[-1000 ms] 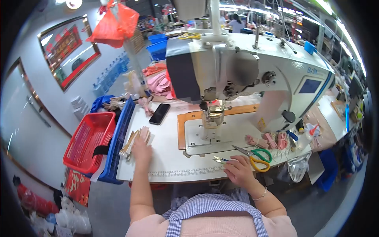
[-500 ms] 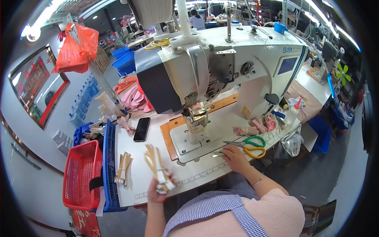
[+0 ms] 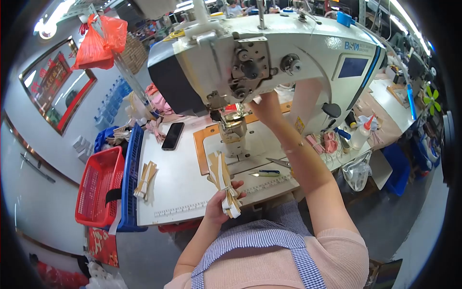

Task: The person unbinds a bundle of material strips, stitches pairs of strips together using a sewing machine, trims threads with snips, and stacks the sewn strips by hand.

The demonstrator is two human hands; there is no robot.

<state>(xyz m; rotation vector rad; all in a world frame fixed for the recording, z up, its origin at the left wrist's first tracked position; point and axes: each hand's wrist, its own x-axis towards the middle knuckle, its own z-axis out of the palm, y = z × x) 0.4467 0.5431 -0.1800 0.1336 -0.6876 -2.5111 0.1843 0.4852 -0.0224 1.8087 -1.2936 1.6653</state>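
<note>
My left hand point(image 3: 220, 204) is wrapped round a tied bundle of tan and white strips point(image 3: 222, 178) at the table's front edge. My right hand point(image 3: 263, 107) reaches behind the needle post of the white sewing machine point(image 3: 308, 53); its fingers are mostly hidden by the machine head. A second strip bundle point(image 3: 145, 180) lies on the left of the white table point(image 3: 168, 192). Small snips point(image 3: 264, 173) rest near the ruler tape, beside large scissors point(image 3: 278, 163) partly covered by my right forearm.
A black phone point(image 3: 173, 136) lies left of the machine. Beyond the table's left edge are a blue basket point(image 3: 131, 183) and a red basket point(image 3: 98, 188). Pink bundles point(image 3: 329, 142) and a glue bottle point(image 3: 361, 135) stand at the right. A red bag point(image 3: 98, 45) hangs at upper left.
My left hand has picked up one strip bundle and moved right with it. My right hand has left the snips and reached forward behind the needle post. The camera view has shifted.
</note>
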